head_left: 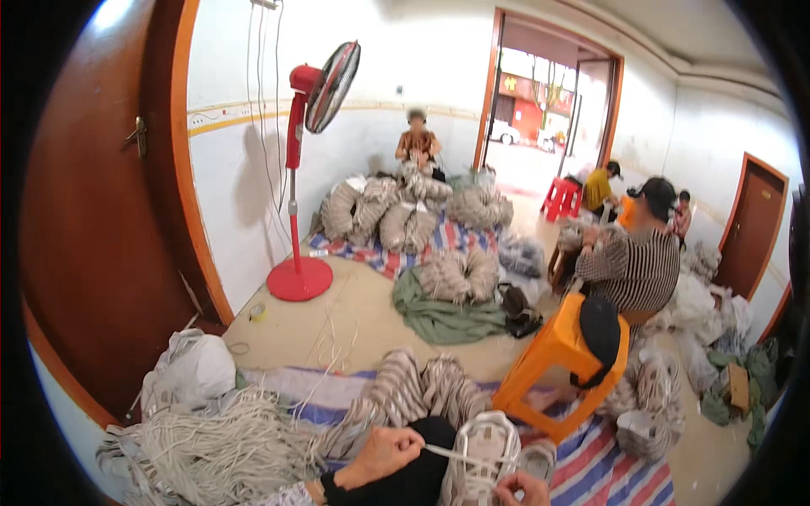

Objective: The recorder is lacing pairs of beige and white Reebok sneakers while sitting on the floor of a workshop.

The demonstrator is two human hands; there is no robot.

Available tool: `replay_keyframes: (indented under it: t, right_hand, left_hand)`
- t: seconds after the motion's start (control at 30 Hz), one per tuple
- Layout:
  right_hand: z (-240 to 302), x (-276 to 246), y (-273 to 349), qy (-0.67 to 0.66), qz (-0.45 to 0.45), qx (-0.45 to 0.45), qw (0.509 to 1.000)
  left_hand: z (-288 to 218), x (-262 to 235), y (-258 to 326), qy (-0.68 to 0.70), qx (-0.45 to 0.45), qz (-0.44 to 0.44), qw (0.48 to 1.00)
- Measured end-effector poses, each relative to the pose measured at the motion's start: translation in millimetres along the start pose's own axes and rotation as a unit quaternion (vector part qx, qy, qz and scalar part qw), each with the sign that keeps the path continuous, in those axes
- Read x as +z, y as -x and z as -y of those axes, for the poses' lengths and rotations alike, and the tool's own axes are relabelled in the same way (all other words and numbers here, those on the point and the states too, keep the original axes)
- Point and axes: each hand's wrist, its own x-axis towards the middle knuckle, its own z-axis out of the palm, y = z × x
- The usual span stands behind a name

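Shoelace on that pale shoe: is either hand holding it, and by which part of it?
The left hand pinches the shoelace by the stretch drawn out left of the shoe. Whether the right hand, at the shoe, also holds lace cannot be told.

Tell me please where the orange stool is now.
In the head view, the orange stool stands right of centre, between the right hand and the person in the striped top.

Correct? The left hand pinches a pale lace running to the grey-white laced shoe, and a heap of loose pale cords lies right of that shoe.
No: in the head view, the heap of loose pale cords lies left, not right, of the grey-white laced shoe. The left hand does pinch the pale lace.
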Motion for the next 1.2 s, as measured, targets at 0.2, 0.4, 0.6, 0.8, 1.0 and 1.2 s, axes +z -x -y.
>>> replay_keyframes:
  t: [0.2,0.4,0.6,0.8,1.0,1.2]
  right_hand:
    - [32.5,-13.8,-9.6,0.055,0.022,0.019,0.998]
    - [46.2,-10.2,-26.0,-0.123,0.061,0.099,0.986]
    - [41.1,-14.7,-30.9,0.005,0.066,0.024,0.998]
    - [44.4,-19.5,-33.7,-0.029,0.105,0.081,0.991]
    - [39.6,-20.9,-35.2,-0.152,0.123,0.163,0.967]
    - [27.6,-23.8,-38.7,-0.159,0.119,0.184,0.963]
  left_hand:
    - [-3.4,-3.0,-5.2,0.03,-0.02,0.037,0.999]
    - [1.3,-7.0,-9.8,0.05,-0.031,0.04,0.997]
    - [2.3,-6.1,-8.4,0.061,-0.029,0.038,0.997]
    - [0.9,-6.9,-2.4,0.025,-0.025,0.021,0.999]
    - [-3.6,-9.4,0.5,0.018,-0.041,0.012,0.999]
    - [-6.1,-17.0,-2.2,0.004,-0.045,-0.008,0.999]
